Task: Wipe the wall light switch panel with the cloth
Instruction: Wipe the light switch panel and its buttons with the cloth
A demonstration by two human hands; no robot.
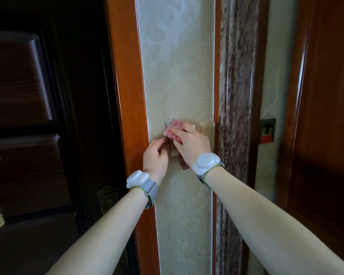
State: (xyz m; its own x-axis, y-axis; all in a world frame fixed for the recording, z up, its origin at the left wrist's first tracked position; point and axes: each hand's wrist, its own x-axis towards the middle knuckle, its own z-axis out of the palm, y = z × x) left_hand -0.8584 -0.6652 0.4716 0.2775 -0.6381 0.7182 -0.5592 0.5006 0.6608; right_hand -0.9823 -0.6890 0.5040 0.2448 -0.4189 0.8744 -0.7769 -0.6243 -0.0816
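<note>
A beige light switch panel (pixel 204 129) is set in a narrow strip of cream patterned wall. My right hand (pixel 191 143) presses a bunched pink cloth (pixel 173 129) against the panel's upper left part, hiding most of it. My left hand (pixel 157 155) rests against the wall at the panel's lower left edge, fingers curled and touching it, with nothing visibly held. A lower corner of the panel (pixel 174 152) shows between the two hands. Both wrists wear white bands.
An orange-brown wooden door frame (pixel 127 96) borders the wall strip on the left, with a dark door (pixel 28 116) beyond it. Marble trim (pixel 234 96) runs on the right, then a penguin sticker (pixel 268 131) and a brown door (pixel 326 116).
</note>
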